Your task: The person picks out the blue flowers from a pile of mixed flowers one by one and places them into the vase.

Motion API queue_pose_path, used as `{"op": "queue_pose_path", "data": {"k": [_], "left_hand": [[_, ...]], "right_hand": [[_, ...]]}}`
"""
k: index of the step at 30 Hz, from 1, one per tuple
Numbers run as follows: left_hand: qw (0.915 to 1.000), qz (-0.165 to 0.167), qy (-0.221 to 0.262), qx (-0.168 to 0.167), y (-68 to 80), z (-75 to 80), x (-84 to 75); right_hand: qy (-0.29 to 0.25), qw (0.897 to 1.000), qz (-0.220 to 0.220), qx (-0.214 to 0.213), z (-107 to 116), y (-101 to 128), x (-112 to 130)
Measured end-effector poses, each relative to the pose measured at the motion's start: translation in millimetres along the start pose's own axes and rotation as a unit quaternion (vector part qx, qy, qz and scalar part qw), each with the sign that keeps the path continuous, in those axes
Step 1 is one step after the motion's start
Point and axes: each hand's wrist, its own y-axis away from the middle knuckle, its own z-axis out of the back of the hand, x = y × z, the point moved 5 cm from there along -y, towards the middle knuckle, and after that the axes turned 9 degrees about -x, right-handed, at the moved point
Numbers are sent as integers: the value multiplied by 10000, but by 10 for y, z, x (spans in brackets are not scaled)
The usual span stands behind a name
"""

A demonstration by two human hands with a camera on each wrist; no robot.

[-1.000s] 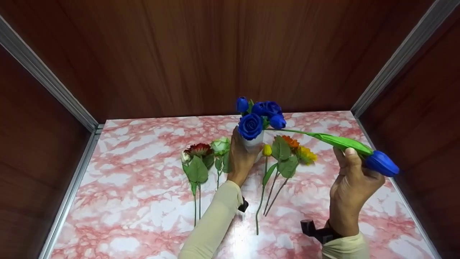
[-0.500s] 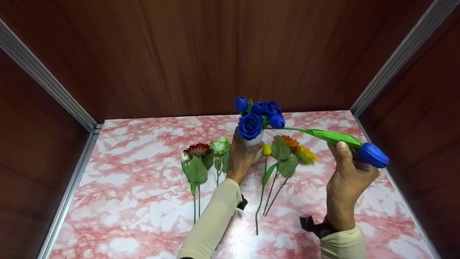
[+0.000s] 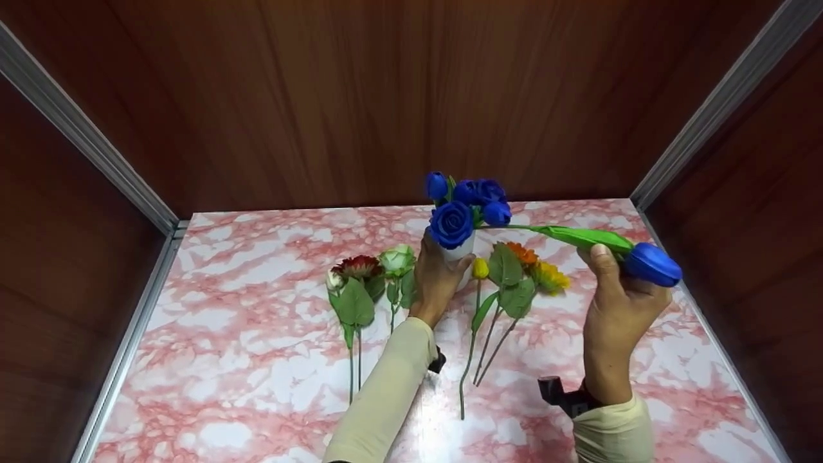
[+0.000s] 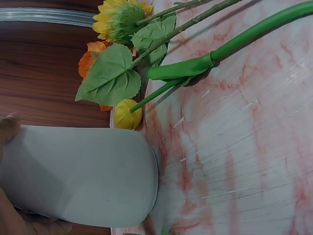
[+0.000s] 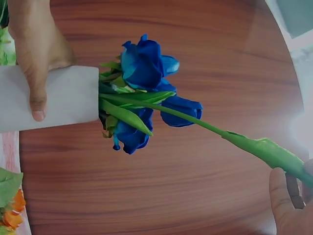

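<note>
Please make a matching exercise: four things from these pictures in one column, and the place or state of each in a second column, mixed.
1. white vase
2. blue tulip
3. yellow tulip bud
4. dark red flower

a. lies left of the vase
b. gripped by the left hand
c. held by the right hand
d. lies just right of the vase

Pairs: 1-b, 2-c, 3-d, 4-a

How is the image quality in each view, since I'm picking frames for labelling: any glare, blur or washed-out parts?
Head view: evenly lit and fairly sharp; a bright glare patch on the marble tabletop beside the left sleeve. Left wrist view: the white vase fills the near corner, dim and soft; the flowers lying on the table are sharp. Right wrist view: the blue flowers are clear, the far right edge washed out.
</note>
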Motion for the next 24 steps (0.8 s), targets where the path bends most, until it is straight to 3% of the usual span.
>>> {"op": "queue_pose_path", "data": {"k": [8, 13, 24], "left_hand": [[10000, -3, -76, 63, 9, 1, -8], [9997, -194, -147, -39, 20, -13, -7], [9998, -187, -92, 8, 19, 1, 15]], "right_hand": [[606, 9971, 142, 426, -90, 23, -14], [953, 9929, 228, 675, -119, 55, -85], [1120, 9910, 300, 667, -145, 57, -179]]}}
